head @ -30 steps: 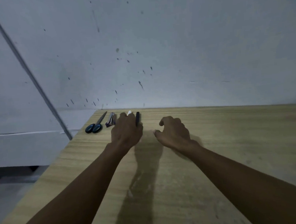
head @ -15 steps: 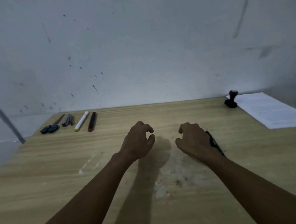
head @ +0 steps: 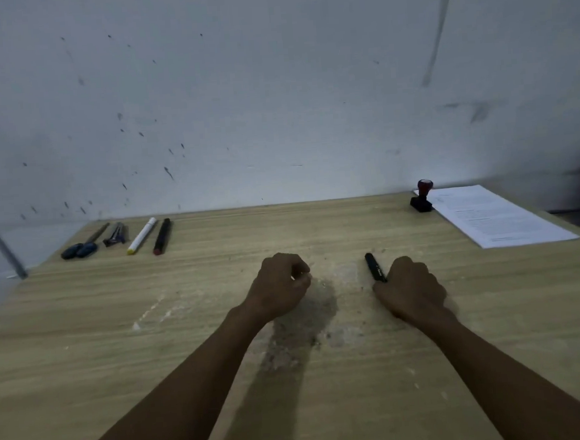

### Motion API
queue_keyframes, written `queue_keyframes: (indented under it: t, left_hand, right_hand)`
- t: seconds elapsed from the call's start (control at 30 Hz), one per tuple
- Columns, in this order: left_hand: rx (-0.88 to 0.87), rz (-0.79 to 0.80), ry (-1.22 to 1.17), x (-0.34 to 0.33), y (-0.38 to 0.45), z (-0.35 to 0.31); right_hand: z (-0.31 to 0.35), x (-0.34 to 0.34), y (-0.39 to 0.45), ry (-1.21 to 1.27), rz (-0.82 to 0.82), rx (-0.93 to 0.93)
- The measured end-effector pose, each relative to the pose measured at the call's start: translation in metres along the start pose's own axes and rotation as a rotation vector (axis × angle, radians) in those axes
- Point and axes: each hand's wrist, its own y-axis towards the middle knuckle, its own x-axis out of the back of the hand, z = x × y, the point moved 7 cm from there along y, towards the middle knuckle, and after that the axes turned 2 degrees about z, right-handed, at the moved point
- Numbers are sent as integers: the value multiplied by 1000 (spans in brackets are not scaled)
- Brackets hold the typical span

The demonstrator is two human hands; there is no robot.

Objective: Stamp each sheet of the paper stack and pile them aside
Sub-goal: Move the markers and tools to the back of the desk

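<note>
A stack of printed white paper (head: 494, 215) lies at the table's far right corner. Just left of it a stamp (head: 421, 199) with a black base and a red knob stands upright. My left hand (head: 281, 285) hovers over the middle of the wooden table (head: 84, 337), its fingers curled in and holding nothing. My right hand (head: 410, 288) rests a little to the right, curled over the near end of a black pen (head: 374, 266) that lies flat and points away from me. Both hands are well short of the stamp and the paper.
Along the far left edge lie blue-handled scissors (head: 83, 244), a small dark tool (head: 114, 235), a white marker with a yellow end (head: 141, 236) and a black marker with a red end (head: 162, 236). A spotted grey wall backs the table.
The view has swung right, bringing the stamp and paper into sight. My right hand has shifted right onto the near end of the black pen, and my left hand's fingers have curled in tighter.
</note>
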Motion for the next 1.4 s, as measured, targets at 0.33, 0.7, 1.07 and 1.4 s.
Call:
queue_keyframes:
  t: [0.33,0.7,1.07,1.4]
  left_hand:
    - [468,54,-660,14,-15,26]
    - [659,-249,-547,86,-9,102]
    - [720,-330,27,135,48,190]
    - [614,-230,417,148,117,241]
  right_hand:
    - [114,-17,-31,532,97,346]
    - [171,-58,-31,410,242,473]
    - [232,-105,11,113,194,582]
    - [265,-131,59,95,172,633]
